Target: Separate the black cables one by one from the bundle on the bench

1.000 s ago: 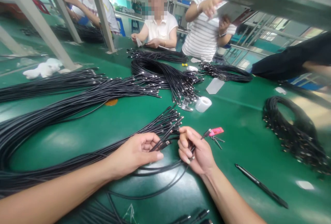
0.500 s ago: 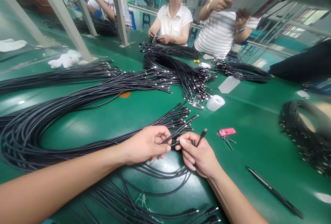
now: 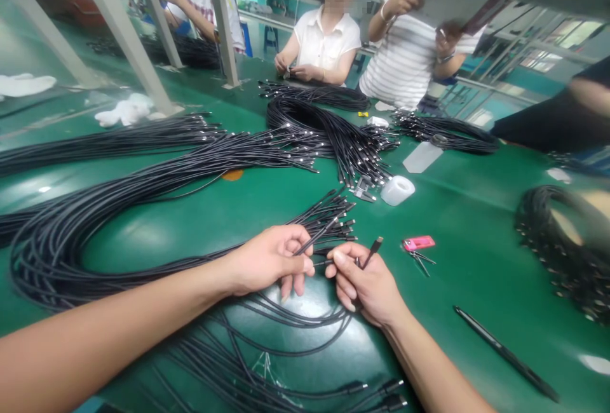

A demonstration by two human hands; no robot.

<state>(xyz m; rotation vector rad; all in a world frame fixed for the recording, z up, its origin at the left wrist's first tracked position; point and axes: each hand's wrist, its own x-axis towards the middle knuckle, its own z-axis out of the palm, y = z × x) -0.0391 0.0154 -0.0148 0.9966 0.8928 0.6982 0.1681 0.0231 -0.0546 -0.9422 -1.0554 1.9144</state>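
Note:
Over the green table (image 3: 429, 337), my left hand (image 3: 274, 259) is closed on a black cable (image 3: 320, 235), whose end points up and to the right. Close beside it, my right hand (image 3: 362, 279) pinches another black cable (image 3: 372, 253) with a flat metal plug at its tip. A thin dark piece bridges the small gap between both hands' fingertips; its kind cannot be made out. Behind my left hand lies a bundle of black cables (image 3: 157, 271) with its plugs fanned out. More loose cables (image 3: 286, 321) curve beneath both hands.
A black pen (image 3: 505, 352), a pink-labelled item (image 3: 418, 243) and a white tape roll (image 3: 397, 190) lie to the right. Coiled cables (image 3: 567, 248) sit at the far right. More cable bundles (image 3: 328, 127) spread across the back. Several people (image 3: 324, 44) are across the table.
The cable in my left hand has shifted slightly down and left, and the gap between my fingertips is a little wider. My right hand stays nearly in place.

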